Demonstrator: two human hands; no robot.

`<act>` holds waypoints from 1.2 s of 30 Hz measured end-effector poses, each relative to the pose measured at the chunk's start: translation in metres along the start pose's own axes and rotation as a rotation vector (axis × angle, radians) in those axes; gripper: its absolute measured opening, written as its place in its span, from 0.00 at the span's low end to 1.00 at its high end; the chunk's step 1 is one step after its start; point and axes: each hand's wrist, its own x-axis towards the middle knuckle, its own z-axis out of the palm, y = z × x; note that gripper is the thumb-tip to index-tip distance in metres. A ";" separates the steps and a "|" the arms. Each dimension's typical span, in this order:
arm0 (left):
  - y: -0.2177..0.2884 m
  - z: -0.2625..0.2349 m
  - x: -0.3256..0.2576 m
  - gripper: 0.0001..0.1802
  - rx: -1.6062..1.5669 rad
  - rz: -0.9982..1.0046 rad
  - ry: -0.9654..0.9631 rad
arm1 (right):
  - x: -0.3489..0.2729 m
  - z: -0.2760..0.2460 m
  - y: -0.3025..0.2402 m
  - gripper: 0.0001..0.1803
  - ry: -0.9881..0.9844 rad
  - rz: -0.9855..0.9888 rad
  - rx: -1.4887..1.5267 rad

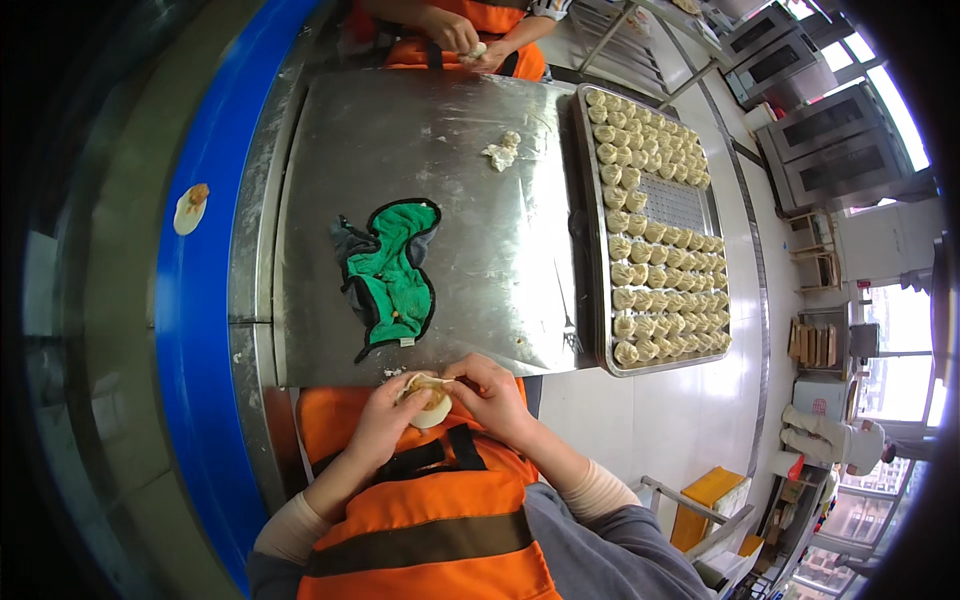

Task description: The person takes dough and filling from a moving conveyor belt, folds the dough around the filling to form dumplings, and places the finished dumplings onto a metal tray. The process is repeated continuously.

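Note:
At the near edge of the steel table, a round dough wrapper with brown filling is held between my two hands. My left hand cups it from the left, thumb close to the filling. On the other side, my right hand pinches the wrapper's upper rim with thumb and fingers. The rim is partly gathered, and the middle still shows the filling. Just beyond my hands lies a crumpled green cloth with dark edging. A large metal tray to the right carries many pleated buns in rows.
Along the left runs a blue conveyor belt bearing an open wrapper with filling. A dough scrap lies far on the steel table. Across it, a co-worker's hands hold a small piece of dough. Ovens stand far right.

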 end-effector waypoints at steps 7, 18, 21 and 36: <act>-0.009 0.005 0.005 0.15 0.607 0.360 0.121 | 0.008 -0.002 -0.019 0.06 -0.016 -0.088 0.053; 0.009 0.007 0.007 0.17 0.795 0.407 0.090 | 0.014 0.004 -0.007 0.05 -0.032 0.010 0.049; -0.003 -0.005 0.012 0.17 0.213 0.196 0.035 | 0.014 0.000 0.003 0.05 0.020 -0.119 -0.086; -0.010 -0.002 0.019 0.17 0.711 0.550 0.103 | 0.022 0.004 -0.013 0.09 -0.024 -0.112 -0.061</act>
